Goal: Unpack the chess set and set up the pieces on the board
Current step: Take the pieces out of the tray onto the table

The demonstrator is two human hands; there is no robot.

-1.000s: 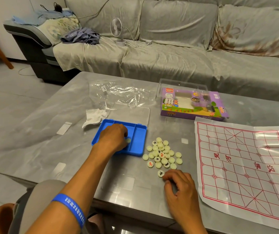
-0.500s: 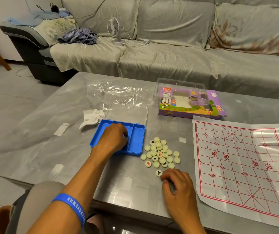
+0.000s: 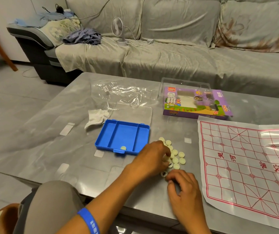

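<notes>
On the worktop (image 3: 50,144), in front of us and a little to the right, lies the heap of pale round chess pieces (image 3: 176,156), and both our hands are at it. The board (image 3: 247,166), a thin printed sheet with red lines, lies flat further to the right, well apart from the heap, with its long side running from near to far. So every piece must travel to the right, and our right hand (image 3: 184,188) is the nearer one to the board.

Our left hand (image 3: 152,159) reaches across from the left and covers the left part of the heap; its fingers are curled down, and we think it pinches one piece, but we cannot tell for sure. Our right hand rests at the near edge of the heap with fingers bent, its tips beside a piece with a black sign; if it holds anything we cannot tell.

The blue tray (image 3: 108,132) stands just left of the heap. One single piece (image 3: 123,147) is in it, by the near wall.

We judge that unpacking is almost finished and no piece stands on the board yet.
</notes>
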